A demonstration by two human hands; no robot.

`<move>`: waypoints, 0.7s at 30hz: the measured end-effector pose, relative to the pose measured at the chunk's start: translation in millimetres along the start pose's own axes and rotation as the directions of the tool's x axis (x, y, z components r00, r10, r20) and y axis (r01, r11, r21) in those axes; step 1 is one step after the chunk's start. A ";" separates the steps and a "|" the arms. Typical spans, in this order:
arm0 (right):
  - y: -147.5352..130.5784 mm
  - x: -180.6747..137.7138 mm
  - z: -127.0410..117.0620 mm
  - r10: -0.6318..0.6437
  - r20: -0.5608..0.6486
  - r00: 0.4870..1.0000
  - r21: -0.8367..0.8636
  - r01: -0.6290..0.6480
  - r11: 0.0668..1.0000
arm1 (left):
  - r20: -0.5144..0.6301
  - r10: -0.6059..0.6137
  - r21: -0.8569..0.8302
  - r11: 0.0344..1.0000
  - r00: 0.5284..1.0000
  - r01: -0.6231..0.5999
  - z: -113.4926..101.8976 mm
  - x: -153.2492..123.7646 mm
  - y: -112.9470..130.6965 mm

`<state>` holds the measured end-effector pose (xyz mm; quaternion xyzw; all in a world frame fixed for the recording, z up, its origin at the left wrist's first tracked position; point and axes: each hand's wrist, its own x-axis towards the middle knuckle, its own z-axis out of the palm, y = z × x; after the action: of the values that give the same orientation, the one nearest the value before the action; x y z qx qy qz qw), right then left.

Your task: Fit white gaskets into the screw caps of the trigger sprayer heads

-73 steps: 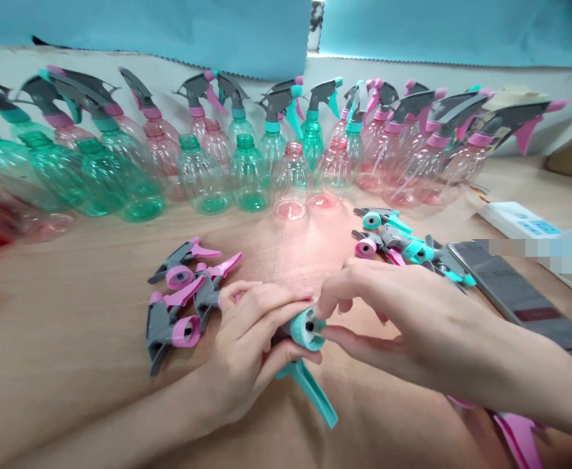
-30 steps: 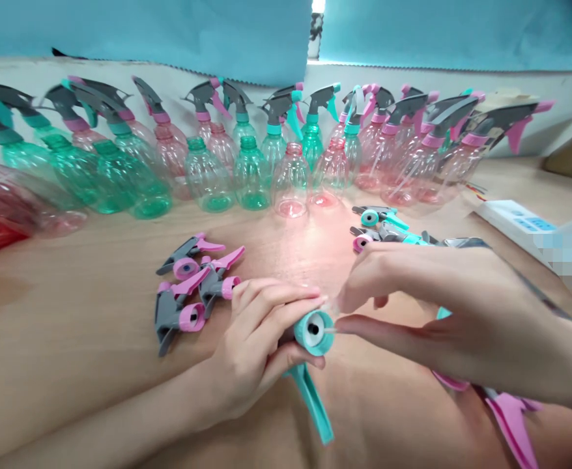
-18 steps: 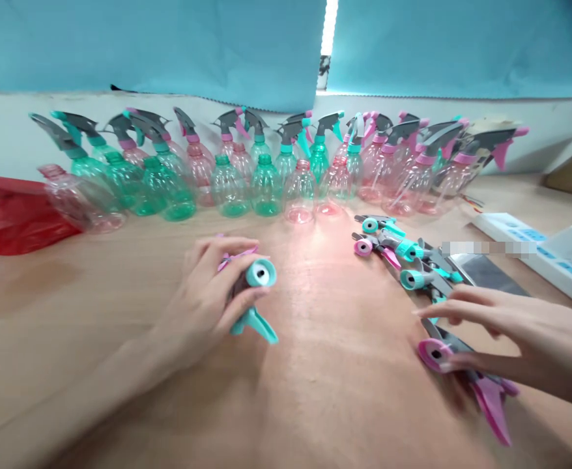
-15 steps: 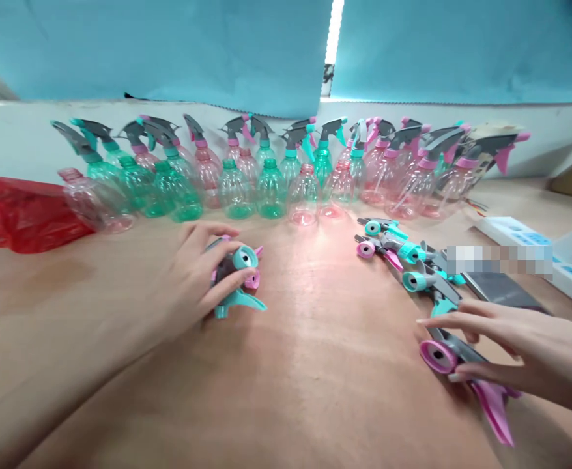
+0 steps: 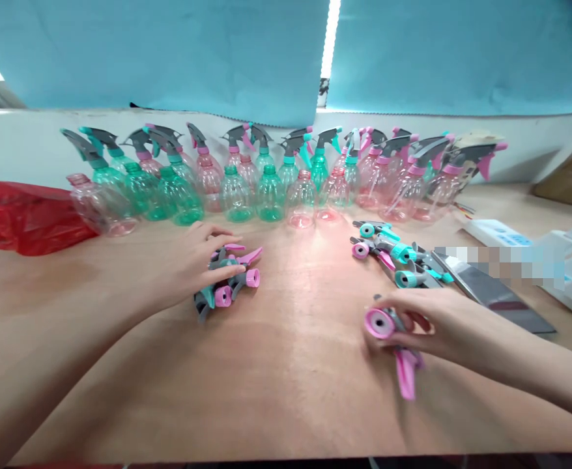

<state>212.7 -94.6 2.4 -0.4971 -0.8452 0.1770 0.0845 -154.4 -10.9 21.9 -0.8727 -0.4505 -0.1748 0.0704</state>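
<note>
My left hand [image 5: 195, 260] rests on a small pile of grey spray heads [image 5: 227, 277] with pink and teal parts, its fingers laid over a teal-trimmed head. Whether it still grips that head is unclear. My right hand [image 5: 427, 322] is closed around a grey spray head with a pink collar and pink trigger [image 5: 388, 332], held just above the wooden table [image 5: 286, 378]. The pink collar faces left and the trigger hangs down.
A row of green and pink plastic bottles [image 5: 266, 189], several with spray heads fitted, lines the back of the table. More loose spray heads [image 5: 398, 257] lie at right, beside a dark flat device [image 5: 491, 290]. A red bag [image 5: 17, 218] sits at left, a white box [image 5: 569, 270] at far right.
My hands have parted. The left hand carried the teal spray head to the pile at left and lowered it there. The right hand reached right and picked up a pink-collared head.
</note>
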 end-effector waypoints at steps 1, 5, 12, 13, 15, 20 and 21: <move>-7.5 10.9 0.0 -0.015 -0.015 1.000 0.042 0.015 0.999 | -0.018 0.000 -0.019 1.000 1.000 -0.001 1.1 -0.9 6.1; -27.1 57.4 9.0 -0.099 -0.049 0.994 0.173 0.106 0.979 | -0.047 0.002 -0.139 0.990 0.999 -0.009 7.2 -7.1 38.3; -40.0 97.9 25.4 -0.154 -0.113 0.982 0.416 0.187 0.890 | -0.015 -0.129 -0.368 0.923 0.992 0.114 25.6 -12.0 77.8; -40.6 98.7 26.0 -0.158 -0.118 0.980 0.442 0.195 0.876 | -0.009 -0.151 -0.400 0.906 0.988 0.135 28.5 -11.7 79.9; -40.6 98.7 26.9 -0.173 -0.110 0.979 0.482 0.205 0.852 | 0.013 -0.183 -0.444 0.880 0.983 0.169 33.3 -10.6 83.0; -36.7 97.7 26.1 -0.208 -0.037 0.978 0.516 0.196 0.834 | 0.076 -0.150 -0.494 0.853 0.986 0.168 40.6 -5.7 87.5; -36.2 97.7 24.2 -0.218 -0.018 0.976 0.517 0.196 0.834 | 0.081 -0.135 -0.519 0.840 0.988 0.157 41.6 -4.4 88.1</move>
<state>127.6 -30.8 -9.3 -0.3580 -0.8173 0.3967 0.2153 -75.3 -54.1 -15.4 -0.8254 -0.4523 -0.2776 -0.1925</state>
